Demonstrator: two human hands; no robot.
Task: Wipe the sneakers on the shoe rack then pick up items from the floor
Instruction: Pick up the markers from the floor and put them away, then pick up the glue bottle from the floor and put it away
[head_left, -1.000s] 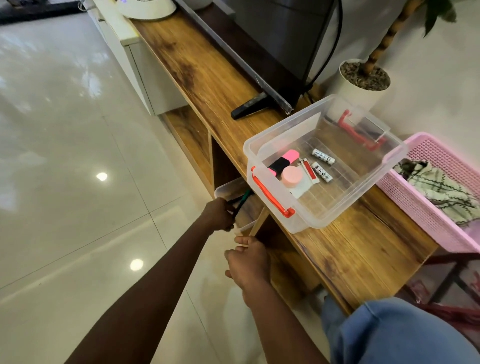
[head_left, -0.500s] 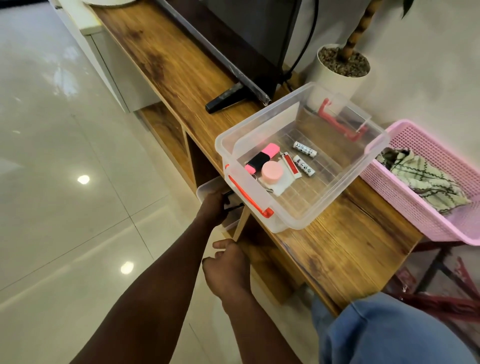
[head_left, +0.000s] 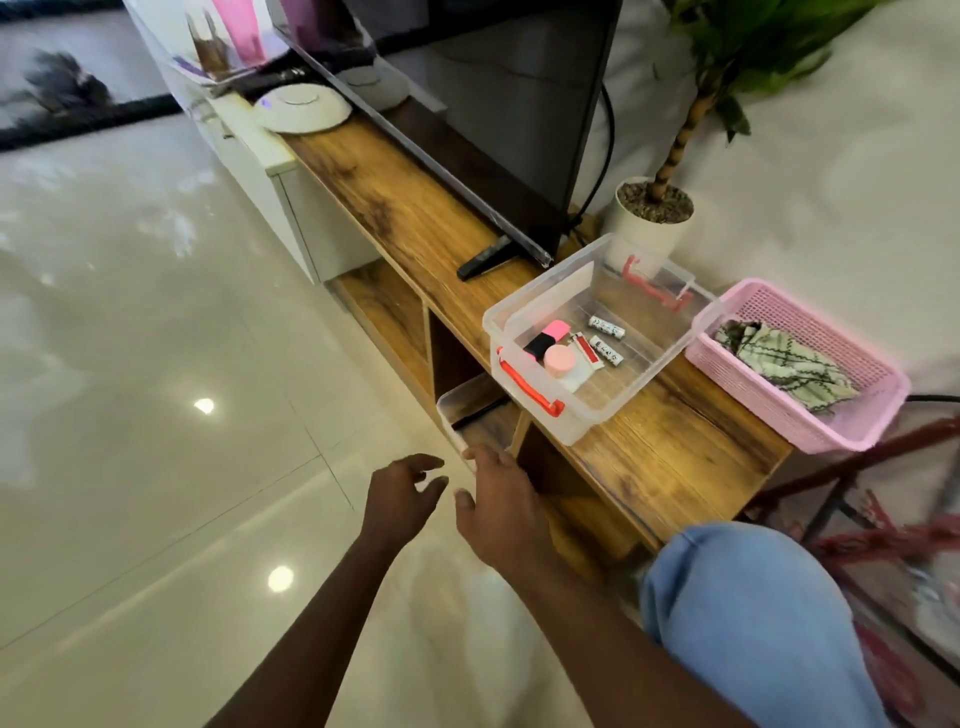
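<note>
My left hand (head_left: 402, 493) hangs above the tiled floor (head_left: 156, 364) with fingers spread and loose, holding nothing. My right hand (head_left: 501, 501) is just beside it, also empty and relaxed, its fingertips at the rim of a clear tray (head_left: 448, 415) jutting out of the wooden console's (head_left: 665, 457) lower shelf; I cannot tell if they touch it. On the console top stands the clear box (head_left: 545, 296), which holds a pink marker (head_left: 551, 335), a round pink jar (head_left: 560, 359) and two batteries (head_left: 606, 327).
</note>
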